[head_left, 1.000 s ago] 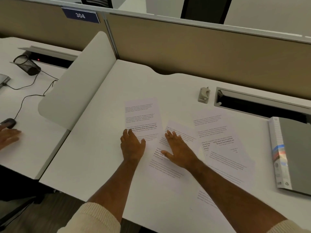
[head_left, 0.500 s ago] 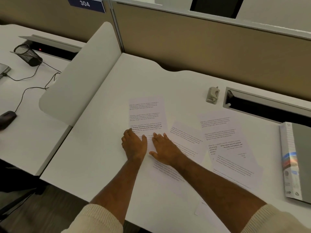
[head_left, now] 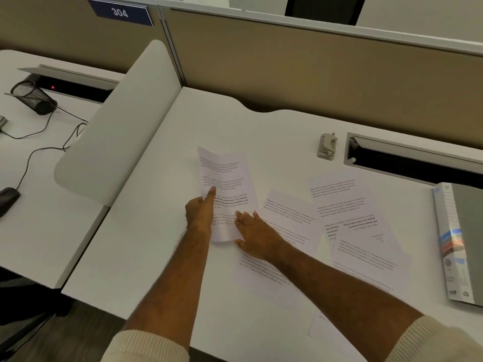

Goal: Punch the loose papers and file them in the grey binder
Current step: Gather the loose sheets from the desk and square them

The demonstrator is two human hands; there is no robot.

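Observation:
Several printed sheets lie scattered on the white desk [head_left: 162,231]. My left hand [head_left: 200,212] grips the left edge of the leftmost sheet [head_left: 224,173], index finger on top, and that sheet curls up off the desk. My right hand [head_left: 257,237] lies flat with its fingers spread, fingertips touching the sheet's lower right edge, palm on a second sheet [head_left: 287,215]. More sheets [head_left: 347,205] overlap to the right. A small grey hole punch [head_left: 327,146] stands behind the papers. The grey binder [head_left: 467,231] lies shut at the right edge, spine toward the papers.
An open cable slot [head_left: 418,165] runs behind the binder. A white rounded divider [head_left: 117,142] fences the desk's left side. On the neighbouring desk are a tipped mesh cup [head_left: 32,96], cables and a mouse [head_left: 7,198]. A beige partition wall [head_left: 313,74] closes the back.
My left hand went from lying flat to gripping the leftmost sheet's edge, which now curls upward. My right hand slid left onto that sheet's lower right edge. The other person's hand at the left left the view.

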